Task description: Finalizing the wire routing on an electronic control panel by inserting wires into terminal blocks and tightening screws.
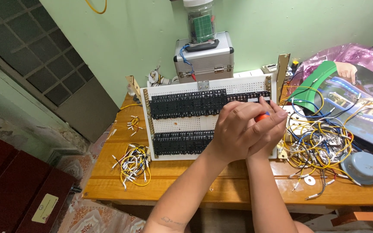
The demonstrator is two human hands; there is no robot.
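A white perforated panel (182,123) stands tilted on the wooden table (221,185), carrying two rows of black terminal blocks (186,104). Both my hands are pressed together in front of its right side. My left hand (238,131) wraps over a tool with an orange and blue handle (262,116). My right hand (275,129) lies behind and partly under the left, also gripping the handle. The tool's tip is hidden by my fingers, near the upper block row's right end.
A tangle of yellow, blue and white wires (318,140) lies right of the panel, and a smaller yellow bundle (134,166) on the left. A silver case (203,58) with a clear jar stands behind. A grey round lid (362,167) sits at the right edge.
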